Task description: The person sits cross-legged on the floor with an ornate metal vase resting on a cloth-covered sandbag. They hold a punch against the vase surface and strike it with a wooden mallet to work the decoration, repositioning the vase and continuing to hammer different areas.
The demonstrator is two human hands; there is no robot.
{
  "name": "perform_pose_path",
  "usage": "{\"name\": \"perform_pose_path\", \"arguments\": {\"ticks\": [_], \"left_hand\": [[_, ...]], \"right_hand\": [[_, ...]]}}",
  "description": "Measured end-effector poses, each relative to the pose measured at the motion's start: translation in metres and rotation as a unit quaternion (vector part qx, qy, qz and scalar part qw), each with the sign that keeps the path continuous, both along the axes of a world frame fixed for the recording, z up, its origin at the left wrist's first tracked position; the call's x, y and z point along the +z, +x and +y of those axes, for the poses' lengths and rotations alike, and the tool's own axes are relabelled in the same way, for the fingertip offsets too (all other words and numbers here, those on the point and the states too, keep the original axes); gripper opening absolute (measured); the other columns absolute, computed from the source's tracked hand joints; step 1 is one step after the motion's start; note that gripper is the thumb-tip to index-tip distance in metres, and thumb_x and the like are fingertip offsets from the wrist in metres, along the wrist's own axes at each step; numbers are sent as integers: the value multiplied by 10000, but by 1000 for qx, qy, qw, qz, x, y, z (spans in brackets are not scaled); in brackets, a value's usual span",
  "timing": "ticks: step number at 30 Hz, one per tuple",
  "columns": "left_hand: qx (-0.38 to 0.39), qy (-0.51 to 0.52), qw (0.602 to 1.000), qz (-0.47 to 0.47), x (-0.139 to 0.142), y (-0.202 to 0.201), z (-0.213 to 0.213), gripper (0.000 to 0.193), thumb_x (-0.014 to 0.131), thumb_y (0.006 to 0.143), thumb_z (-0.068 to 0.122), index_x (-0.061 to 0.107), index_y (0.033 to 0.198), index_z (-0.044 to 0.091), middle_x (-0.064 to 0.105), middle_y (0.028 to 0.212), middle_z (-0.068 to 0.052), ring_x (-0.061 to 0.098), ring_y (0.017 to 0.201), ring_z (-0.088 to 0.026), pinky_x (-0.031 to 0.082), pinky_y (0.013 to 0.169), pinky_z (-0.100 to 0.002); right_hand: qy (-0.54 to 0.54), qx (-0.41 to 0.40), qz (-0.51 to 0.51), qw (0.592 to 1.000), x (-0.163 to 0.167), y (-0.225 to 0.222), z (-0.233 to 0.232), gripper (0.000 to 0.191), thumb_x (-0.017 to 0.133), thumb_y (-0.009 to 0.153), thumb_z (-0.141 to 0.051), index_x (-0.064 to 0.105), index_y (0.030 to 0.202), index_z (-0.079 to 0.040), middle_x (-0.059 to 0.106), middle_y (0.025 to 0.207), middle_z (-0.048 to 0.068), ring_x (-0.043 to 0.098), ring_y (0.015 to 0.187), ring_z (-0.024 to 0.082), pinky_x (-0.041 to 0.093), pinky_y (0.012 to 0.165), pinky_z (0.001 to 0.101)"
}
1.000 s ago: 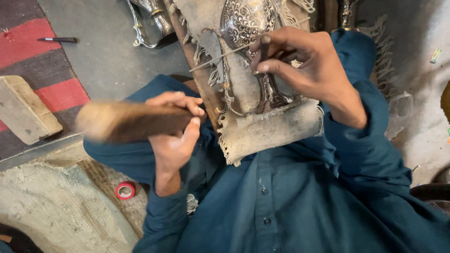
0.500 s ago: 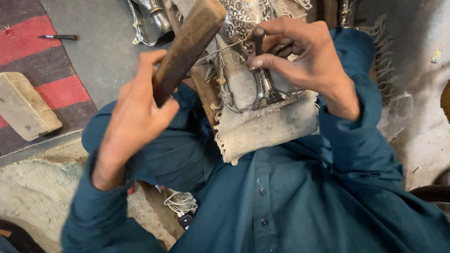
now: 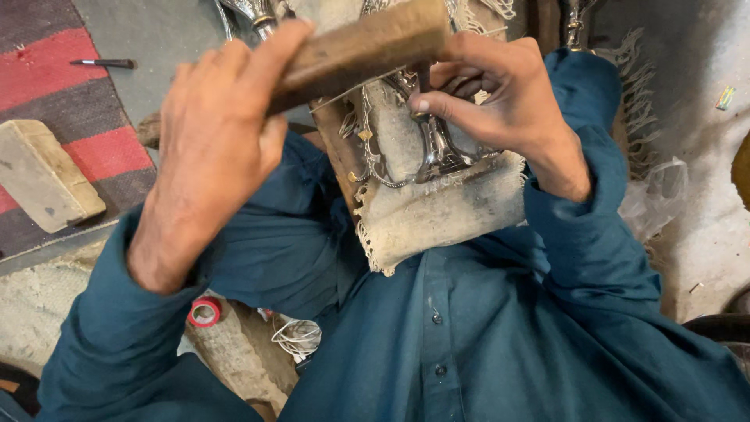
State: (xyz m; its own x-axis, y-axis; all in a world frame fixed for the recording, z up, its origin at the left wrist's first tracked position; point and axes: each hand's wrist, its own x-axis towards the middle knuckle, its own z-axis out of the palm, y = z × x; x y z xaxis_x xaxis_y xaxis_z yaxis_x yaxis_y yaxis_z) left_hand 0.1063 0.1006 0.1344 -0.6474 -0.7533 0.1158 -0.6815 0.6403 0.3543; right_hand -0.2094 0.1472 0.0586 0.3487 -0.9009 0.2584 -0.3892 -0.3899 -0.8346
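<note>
Now the left hand (image 3: 215,148), grip tight on the wooden mallet (image 3: 359,51), has swung it down over the right hand (image 3: 500,101) pinching the punch (image 3: 426,90).

L hand (image 3: 215,148) raised, fist closed, R hand (image 3: 500,98) pinching, fingers bent

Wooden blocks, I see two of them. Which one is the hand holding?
The darker brown wooden block, gripped by the left hand over the metalwork. The paler block lies untouched on the striped rug.

Striped rug (image 3: 70,117) under wooden block (image 3: 43,176), pen (image 3: 103,63)
</note>
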Motion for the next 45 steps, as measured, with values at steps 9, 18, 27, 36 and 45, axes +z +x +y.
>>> {"name": "perform_pose_path", "arguments": {"ticks": [9, 18, 27, 36, 45], "left_hand": [[3, 53, 991, 125, -17, 12, -1, 769, 747, 868, -41, 409, 1535, 137, 602, 1270, -201, 588, 1194, -429, 491, 1006, -502], [-6, -8, 997, 77, -22, 12, -6, 692, 756, 830, -31, 488, 1451, 116, 608, 1201, -155, 595, 1125, -400, 472, 966, -502], [9, -20, 1000, -4, -16, 6, -7, 674, 768, 802, -71, 526, 1397, 137, 618, 1058, -181, 614, 1036, -427, 460, 901, -544], [11, 54, 991, 122, -14, 1, -10, 689, 734, 871, -77, 445, 1472, 93, 601, 1175, -185, 590, 1121, -424, 467, 955, -510], [28, -22, 999, -6, -13, -2, -9, 715, 805, 812, -73, 532, 1439, 137, 648, 1107, -180, 636, 1044, -440, 467, 872, -542]], "right_hand": [[-13, 8, -4, 1000, 0, 0, -1, 378, 905, 1014, -45, 657, 1294, 9, 742, 1018, 110, 751, 946, 142, 629, 853, 238], [12, -3, 1, 1000, 5, 0, -1, 366, 895, 994, -54, 657, 1263, 16, 741, 957, 100, 748, 900, 132, 613, 813, 247], [-12, 12, -16, 1000, 2, -2, -2, 373, 893, 1013, -66, 628, 1262, 17, 736, 1011, 109, 756, 936, 146, 624, 828, 242], [12, 24, -36, 999, 2, -5, -1, 386, 812, 981, -4, 637, 1324, 17, 735, 1061, 122, 761, 1010, 199, 634, 919, 300], [-1, 27, -8, 1000, -1, -11, -3, 301, 876, 1021, -70, 655, 1219, -16, 743, 998, 99, 774, 958, 168, 642, 882, 269]]}}
